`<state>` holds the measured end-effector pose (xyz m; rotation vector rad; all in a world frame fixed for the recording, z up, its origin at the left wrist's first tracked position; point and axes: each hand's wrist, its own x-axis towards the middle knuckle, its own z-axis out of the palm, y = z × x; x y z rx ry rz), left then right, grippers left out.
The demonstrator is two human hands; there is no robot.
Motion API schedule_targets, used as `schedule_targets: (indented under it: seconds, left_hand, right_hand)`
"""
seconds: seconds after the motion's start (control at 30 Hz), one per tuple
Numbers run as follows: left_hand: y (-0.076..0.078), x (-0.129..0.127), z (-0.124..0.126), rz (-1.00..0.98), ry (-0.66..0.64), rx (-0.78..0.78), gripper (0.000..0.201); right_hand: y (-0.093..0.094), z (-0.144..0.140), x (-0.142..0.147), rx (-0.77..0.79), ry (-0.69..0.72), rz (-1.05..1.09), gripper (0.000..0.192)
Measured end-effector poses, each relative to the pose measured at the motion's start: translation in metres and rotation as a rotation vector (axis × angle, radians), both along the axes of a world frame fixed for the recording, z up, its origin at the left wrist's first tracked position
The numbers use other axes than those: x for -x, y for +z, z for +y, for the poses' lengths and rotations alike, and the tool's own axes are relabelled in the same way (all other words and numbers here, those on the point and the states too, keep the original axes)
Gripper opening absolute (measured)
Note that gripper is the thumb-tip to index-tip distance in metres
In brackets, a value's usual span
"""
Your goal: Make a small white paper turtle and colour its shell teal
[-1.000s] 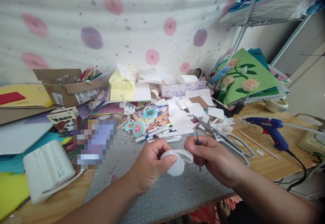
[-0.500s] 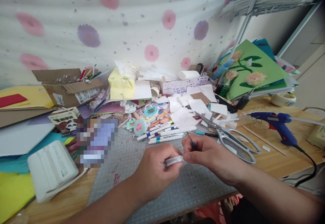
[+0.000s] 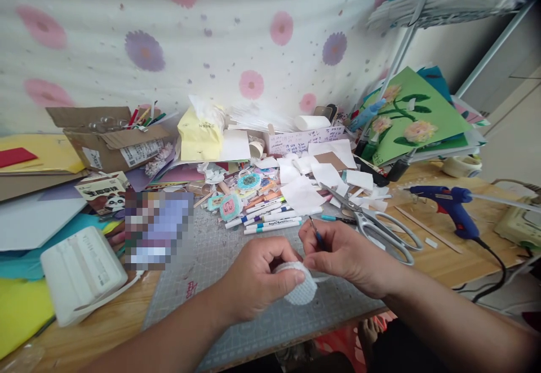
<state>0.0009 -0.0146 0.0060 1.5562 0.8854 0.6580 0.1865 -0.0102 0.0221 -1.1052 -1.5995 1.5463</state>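
My left hand (image 3: 257,277) pinches a small round white mesh piece (image 3: 301,289) just above the grey cutting mat (image 3: 220,260). My right hand (image 3: 344,254) touches the top edge of the same piece with thumb and forefinger and also grips a thin dark-handled tool (image 3: 316,234) whose tip points up and away. Both hands meet over the near middle of the mat. Part of the mesh piece is hidden behind my left fingers.
Large scissors (image 3: 374,226), markers (image 3: 273,222) and paper scraps lie just behind the hands. A blue glue gun (image 3: 450,204) rests at right, a white box-shaped device (image 3: 80,274) at left, a cardboard box (image 3: 112,139) and a yellow tissue pack (image 3: 200,136) at the back.
The mesh piece was turned edge-on half a second ago and now shows its round face again, lower down. Both hands shifted slightly toward me and stay together on it.
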Motion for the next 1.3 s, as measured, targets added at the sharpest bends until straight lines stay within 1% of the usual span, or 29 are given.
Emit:
schedule_targets:
  seconds: [0.1,0.23,0.33,0.43,0.53,0.6,0.67,0.77,0.93,1.03,1.3]
  left_hand:
    - [-0.003,0.000,0.000,-0.047,-0.008,0.079,0.022]
    - [-0.006,0.000,0.002,-0.087,-0.015,0.140,0.025]
    - [-0.009,-0.001,0.002,-0.137,0.016,0.181,0.024]
    - [-0.011,-0.002,0.001,-0.207,0.104,0.232,0.021]
    - [-0.012,-0.004,0.001,-0.265,0.208,0.279,0.020]
    - [-0.011,-0.006,0.002,-0.318,0.262,0.288,0.020]
    - [-0.011,-0.007,0.003,-0.370,0.292,0.276,0.021]
    - [-0.011,-0.006,0.003,-0.416,0.299,0.249,0.021]
    - [-0.012,-0.006,0.004,-0.444,0.290,0.239,0.022]
    - [-0.012,-0.007,0.004,-0.458,0.282,0.247,0.022]
    - [-0.012,-0.008,0.003,-0.469,0.269,0.266,0.022]
  right_hand:
    - [0.000,0.000,-0.001,-0.038,0.012,-0.038,0.017]
    - [0.000,0.001,-0.001,-0.127,0.019,-0.150,0.015]
    - [0.000,0.002,0.000,-0.144,0.008,-0.158,0.015]
    - [0.000,0.004,-0.002,-0.054,-0.035,-0.032,0.014]
    - [-0.002,0.005,-0.005,0.053,-0.141,0.114,0.022]
    - [-0.005,0.005,-0.006,0.111,-0.182,0.154,0.028]
    - [-0.007,0.004,-0.006,0.163,-0.171,0.168,0.031]
    - [-0.011,0.002,-0.003,0.215,-0.144,0.214,0.031]
    - [-0.012,0.002,0.001,0.255,-0.220,0.303,0.024]
    - [-0.013,0.003,0.002,0.272,-0.238,0.342,0.021]
    - [-0.009,0.003,0.003,0.306,-0.207,0.428,0.021]
